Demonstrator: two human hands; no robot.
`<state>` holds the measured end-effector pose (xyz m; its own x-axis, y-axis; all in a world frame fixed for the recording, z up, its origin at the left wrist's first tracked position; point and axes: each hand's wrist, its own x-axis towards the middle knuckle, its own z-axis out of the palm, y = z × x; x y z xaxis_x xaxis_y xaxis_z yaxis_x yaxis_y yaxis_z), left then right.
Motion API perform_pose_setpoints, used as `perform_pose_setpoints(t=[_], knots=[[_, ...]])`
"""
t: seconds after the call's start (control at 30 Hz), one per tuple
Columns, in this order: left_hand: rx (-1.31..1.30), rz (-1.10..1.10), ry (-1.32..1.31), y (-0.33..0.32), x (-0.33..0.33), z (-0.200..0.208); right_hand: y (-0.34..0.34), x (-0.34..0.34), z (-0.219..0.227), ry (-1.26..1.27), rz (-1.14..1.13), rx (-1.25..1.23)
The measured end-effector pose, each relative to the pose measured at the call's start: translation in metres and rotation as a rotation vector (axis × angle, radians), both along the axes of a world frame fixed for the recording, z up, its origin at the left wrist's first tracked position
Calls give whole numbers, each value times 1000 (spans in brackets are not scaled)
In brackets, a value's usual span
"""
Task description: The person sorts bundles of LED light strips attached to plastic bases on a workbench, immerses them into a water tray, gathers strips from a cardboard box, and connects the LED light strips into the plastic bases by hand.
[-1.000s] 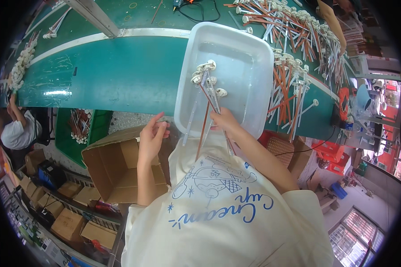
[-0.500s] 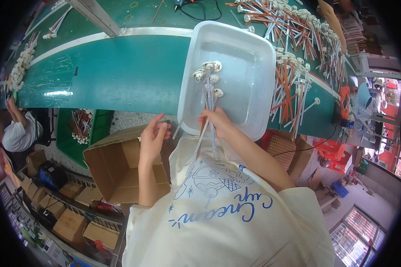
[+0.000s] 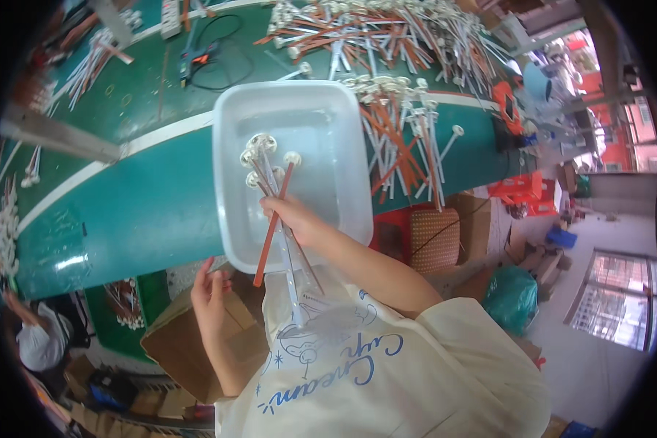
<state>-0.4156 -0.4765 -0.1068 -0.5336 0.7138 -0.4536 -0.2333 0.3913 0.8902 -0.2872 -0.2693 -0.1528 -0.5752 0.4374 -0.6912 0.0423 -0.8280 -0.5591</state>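
Observation:
My right hand (image 3: pixel 292 217) is closed round a bundle of long strips with round white heads (image 3: pixel 259 152). The strips are brown and whitish, and their tails hang down toward my shirt. Those heads point away from me, above the floor of a white plastic basin (image 3: pixel 221 182) that rests at the table's near edge. My left hand (image 3: pixel 210 293) is apart from the bundle, left of the basin's near corner, above an opened cardboard box (image 3: pixel 171 339). It is empty, with its fingers loosely apart and the index finger stretched out.
Many like pieces (image 3: pixel 387 33) are heaped on the green table (image 3: pixel 146 219), behind and right of the basin. A cabled tool (image 3: pixel 185 66) lies at the back. On the left, a person (image 3: pixel 44 339) sits near a green crate (image 3: pixel 98 321). A patterned chair (image 3: pixel 434 237) stands at right.
My view has swung right, so the basin and hands sit further left and lower. The bundle stays in my right hand, with a brown strip now crossing in front. My left hand stays empty.

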Motion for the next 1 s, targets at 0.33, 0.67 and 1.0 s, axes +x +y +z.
perform_pose_setpoints(t=[0.33,0.67,1.0], knots=[[163,110,154,113,71,49,69,124,116,299,-170,356],[193,40,-7,245,297,38,193,306,88,116,-154,342],[127,125,42,234,291,42,207,320,95,230,-49,233]])
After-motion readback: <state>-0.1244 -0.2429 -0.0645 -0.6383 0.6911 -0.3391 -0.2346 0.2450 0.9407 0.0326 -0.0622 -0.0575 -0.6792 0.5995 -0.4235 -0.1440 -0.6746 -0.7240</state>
